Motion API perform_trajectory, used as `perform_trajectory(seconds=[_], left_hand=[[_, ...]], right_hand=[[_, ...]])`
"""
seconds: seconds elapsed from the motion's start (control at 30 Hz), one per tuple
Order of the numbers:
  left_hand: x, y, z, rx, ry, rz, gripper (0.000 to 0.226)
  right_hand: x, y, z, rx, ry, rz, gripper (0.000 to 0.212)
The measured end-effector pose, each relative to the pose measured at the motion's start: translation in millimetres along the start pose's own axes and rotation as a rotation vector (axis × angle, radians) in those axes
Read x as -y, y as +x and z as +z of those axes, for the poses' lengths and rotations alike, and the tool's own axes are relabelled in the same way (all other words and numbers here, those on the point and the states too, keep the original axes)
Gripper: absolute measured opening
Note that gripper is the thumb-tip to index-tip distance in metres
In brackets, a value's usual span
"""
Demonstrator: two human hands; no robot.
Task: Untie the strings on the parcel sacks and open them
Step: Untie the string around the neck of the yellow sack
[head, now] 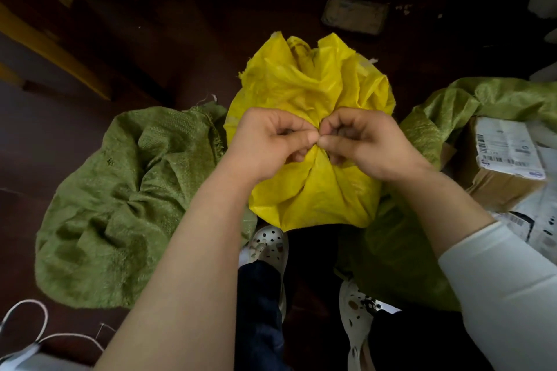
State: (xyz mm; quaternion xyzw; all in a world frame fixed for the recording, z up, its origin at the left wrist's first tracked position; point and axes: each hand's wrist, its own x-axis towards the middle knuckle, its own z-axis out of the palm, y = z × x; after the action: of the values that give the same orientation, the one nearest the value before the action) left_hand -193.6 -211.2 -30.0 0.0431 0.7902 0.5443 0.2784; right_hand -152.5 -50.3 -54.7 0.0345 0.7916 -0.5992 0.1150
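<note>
On the dark floor (187, 48), between two green woven sacks, stands the yellow parcel sack (313, 93), its neck gathered tight. The left hand (265, 141) and right hand (364, 141) meet at that neck, thumbs and forefingers pinched together on the gathered cloth; the string itself is hidden. The left green sack (120, 202) lies crumpled, the right green sack (494, 96) beside a labelled cardboard box (506, 159).

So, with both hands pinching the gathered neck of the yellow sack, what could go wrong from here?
1. The left hand and right hand hide the knot on the yellow sack, so the fingers may pull the wrong strand and tighten it.
2. The sack's top edge looks frayed; hard tugging might tear it further.
3. The green sack and the cardboard box crowd the feet, so stepping back could mean a trip.
</note>
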Motion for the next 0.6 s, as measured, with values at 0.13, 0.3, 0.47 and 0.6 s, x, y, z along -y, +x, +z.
perform_trajectory(seconds=[0.13,0.3,0.47,0.6], left_hand=[[4,0,2,-0.016,-0.102,-0.038,0.010],[8,6,4,-0.089,0.099,0.025,0.021],[7,6,5,-0.086,0.183,0.048,0.019],[8,2,0,0.023,-0.116,-0.066,0.005]], right_hand=[[0,-2,7,-0.042,0.235,0.128,0.015],[-3,-3,12,-0.270,-0.488,-0.142,0.011],[3,-5,14,-0.227,-0.657,-0.251,0.015],[0,-1,3,-0.001,-0.026,0.061,0.012]])
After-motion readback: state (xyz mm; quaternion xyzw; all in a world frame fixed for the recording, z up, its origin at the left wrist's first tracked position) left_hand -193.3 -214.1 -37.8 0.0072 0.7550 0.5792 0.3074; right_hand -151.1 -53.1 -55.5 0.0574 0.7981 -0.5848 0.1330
